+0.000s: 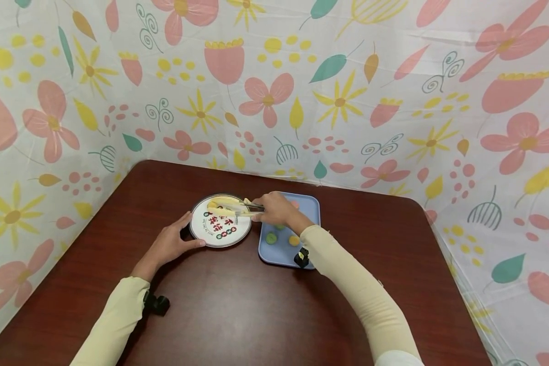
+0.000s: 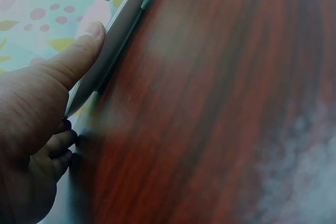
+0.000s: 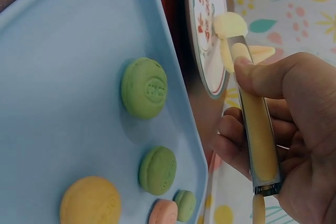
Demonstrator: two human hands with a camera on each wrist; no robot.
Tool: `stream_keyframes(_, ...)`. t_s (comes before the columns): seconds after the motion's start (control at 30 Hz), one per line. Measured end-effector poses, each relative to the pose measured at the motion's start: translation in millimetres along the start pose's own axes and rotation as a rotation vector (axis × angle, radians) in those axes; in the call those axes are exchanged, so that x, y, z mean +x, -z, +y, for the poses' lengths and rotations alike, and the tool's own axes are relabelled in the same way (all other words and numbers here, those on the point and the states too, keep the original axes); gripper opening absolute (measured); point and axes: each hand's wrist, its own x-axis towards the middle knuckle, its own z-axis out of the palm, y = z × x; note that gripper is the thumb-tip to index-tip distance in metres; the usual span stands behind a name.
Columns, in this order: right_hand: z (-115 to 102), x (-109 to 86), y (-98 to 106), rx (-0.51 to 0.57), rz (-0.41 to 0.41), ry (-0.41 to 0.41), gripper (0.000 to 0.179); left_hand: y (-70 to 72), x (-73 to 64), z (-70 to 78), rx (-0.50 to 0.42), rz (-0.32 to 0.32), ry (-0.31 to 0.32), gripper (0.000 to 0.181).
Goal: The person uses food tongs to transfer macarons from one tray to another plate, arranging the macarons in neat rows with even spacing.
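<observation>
My left hand [image 1: 171, 241] holds the rim of a round white plate [image 1: 203, 233] with red lettering; in the left wrist view, the thumb lies on top of the rim and the other fingers are partly hidden behind it. My right hand [image 1: 276, 209] grips metal tongs [image 3: 254, 124] with pale yellow ends [image 3: 230, 25], which reach over the plate. Whether anything sits between those ends, I cannot tell. Beneath my right arm lies a blue tray [image 1: 308, 203] carrying several macarons, among them a green macaron [image 3: 144, 88], a yellow macaron [image 3: 90, 203] and a pink macaron [image 3: 164, 213].
Plate and tray stand side by side on a dark reddish-brown wooden table [image 1: 219, 315], towards its far edge. A flower-patterned cloth [image 1: 274, 127] hangs behind the table and along its sides. Black wrist straps with cameras sit at both sleeves.
</observation>
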Motion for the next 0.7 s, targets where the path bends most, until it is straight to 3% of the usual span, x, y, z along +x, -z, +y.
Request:
stream_keyframes(0.33,2.9,-8.6,2.8,0.023,0.006,-0.008,0.054,-0.2,0.8,0.4,-0.004,-0.009,0.001,0.119)
stream_keyframes(0.7,16.7,-60.6,41.4,0.085,0.127,-0.047,0.06,0.1,0.5,-1.0,-0.015,-0.006,0.002,0.118)
